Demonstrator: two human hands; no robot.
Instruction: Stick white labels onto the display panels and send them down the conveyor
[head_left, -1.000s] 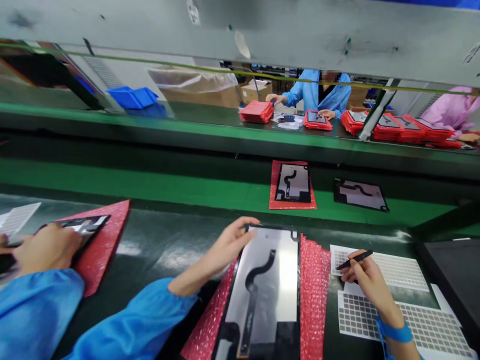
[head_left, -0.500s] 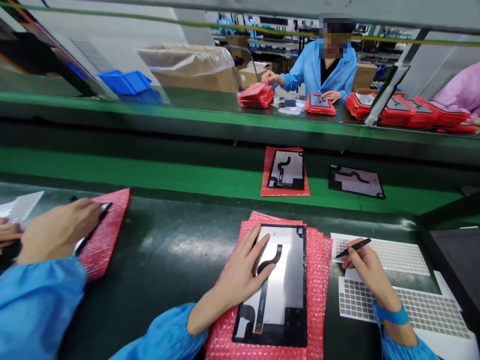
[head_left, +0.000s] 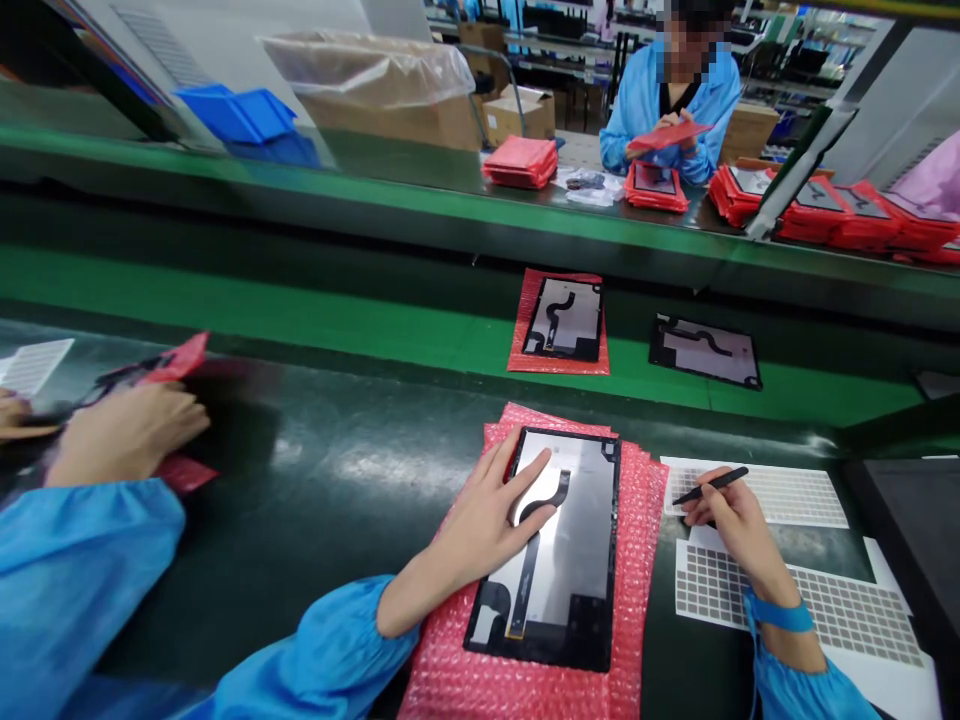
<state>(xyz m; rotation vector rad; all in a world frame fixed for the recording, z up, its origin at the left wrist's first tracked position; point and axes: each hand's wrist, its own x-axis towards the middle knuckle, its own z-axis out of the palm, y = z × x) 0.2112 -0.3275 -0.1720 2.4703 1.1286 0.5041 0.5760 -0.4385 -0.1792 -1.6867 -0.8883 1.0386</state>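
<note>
A black-framed screen panel (head_left: 570, 560) with a curved black flex cable lies back up on a stack of red bubble-wrap sheets (head_left: 637, 600). My left hand (head_left: 491, 515) rests flat on the panel's left side, fingers spread. My right hand (head_left: 731, 520) pinches black tweezers (head_left: 709, 485) over white sheets of small grid stickers (head_left: 780, 590) to the right of the panel.
A co-worker's hands (head_left: 124, 435) at the left handle another panel and red wrap. Two more panels (head_left: 559, 320) lie on the green conveyor belt beyond. Across the line a person in blue holds red wrap beside stacks of it (head_left: 521, 160). A dark tray (head_left: 911, 530) sits at right.
My left hand has laid the panel down flat on the red wrap and now rests on it. The co-worker at left lifted a panel with its wrap. My right hand stayed put.
</note>
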